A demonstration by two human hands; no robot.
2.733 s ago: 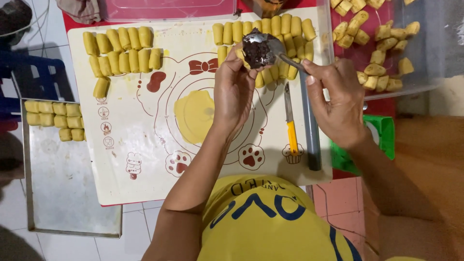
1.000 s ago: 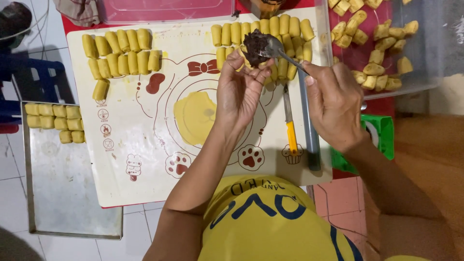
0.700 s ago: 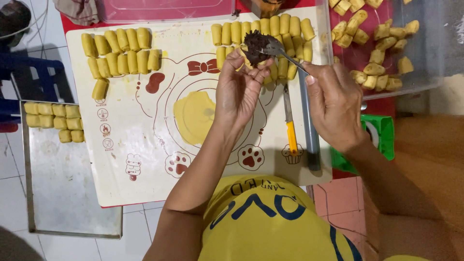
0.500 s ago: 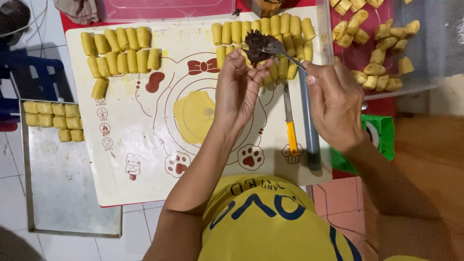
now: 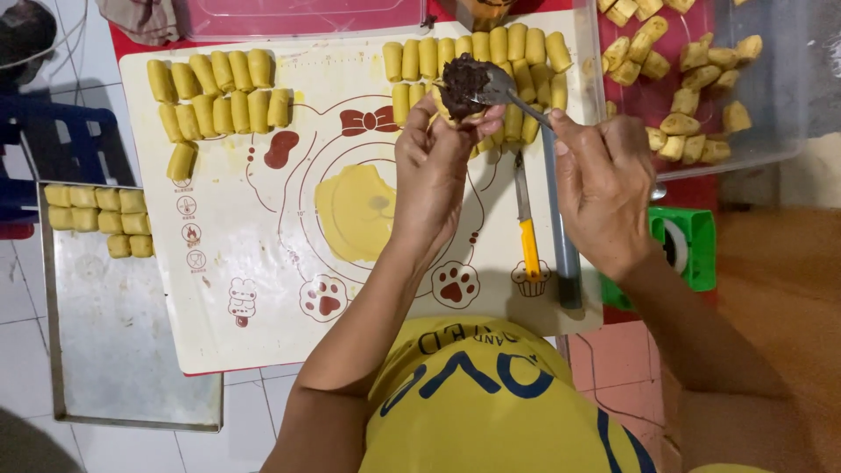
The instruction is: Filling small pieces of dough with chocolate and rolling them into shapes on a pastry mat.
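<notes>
My left hand point(image 5: 431, 175) cups a yellow piece of dough point(image 5: 462, 114) over the white baking mat point(image 5: 245, 307). My right hand point(image 5: 604, 188) grips a metal spoon point(image 5: 512, 92) whose bowl carries dark brown filling point(image 5: 462, 81), pressed onto the dough in my left hand. A flat yellow dough sheet point(image 5: 355, 210) lies in the mat's middle. Rows of rolled yellow pastries point(image 5: 219, 83) sit at the mat's upper left, and more rolled pastries point(image 5: 517, 44) lie behind my hands.
A knife with a yellow handle point(image 5: 528, 236) and a grey rod point(image 5: 565, 254) lie on the mat's right side. A metal tray point(image 5: 114, 350) at left holds several pastries point(image 5: 96, 215). A clear container point(image 5: 771, 131) at upper right holds cut pieces. A green object point(image 5: 692, 245) sits beside my right wrist.
The spoon with filling has stayed against the dough in my left hand, shifting only slightly. Both hands remain in place above the mat's top right.
</notes>
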